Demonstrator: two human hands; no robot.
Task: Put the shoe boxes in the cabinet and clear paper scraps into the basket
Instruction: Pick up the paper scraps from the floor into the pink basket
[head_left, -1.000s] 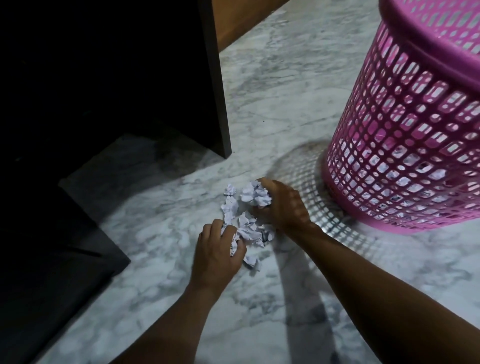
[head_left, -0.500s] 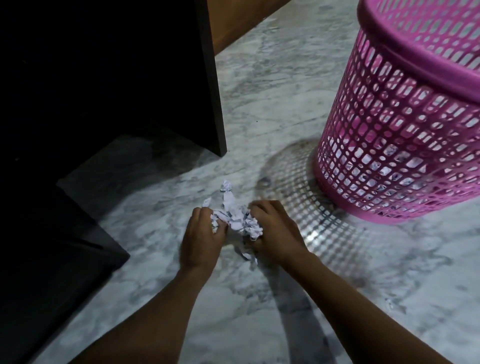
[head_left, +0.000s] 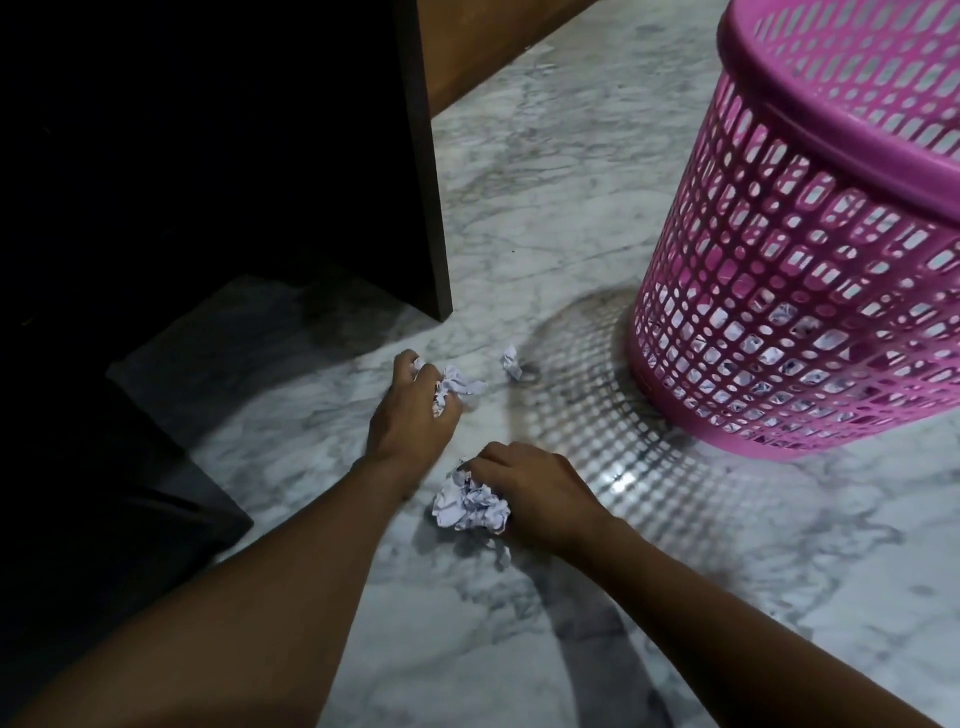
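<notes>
Shadow swallows the cabinet (head_left: 421, 156) on the left, where one upright panel ends on the marble floor (head_left: 571, 182); the inside is too dark to make out. Just right of that panel's foot, the left hand (head_left: 410, 415) lies knuckles-up, its fingers curled round a crumpled wad (head_left: 460, 387) of white paper that sticks out to the right. A single loose scrap (head_left: 511, 362) sits on the floor just beyond the wad, apart from both hands, at the edge of the basket's lattice shadow. Nearer the camera and slightly right, the right hand (head_left: 535, 493) is curled over a bigger clump (head_left: 470, 506) of crumpled scraps, gripping it low against the floor; the clump bulges out at the hand's left side. At the far right the pink plastic basket (head_left: 779, 218) stands upright on the floor, well apart from the hands, with more white paper (head_left: 779, 332) showing through the holes low in its wall. A brown wooden strip (head_left: 493, 47) runs along the top.
</notes>
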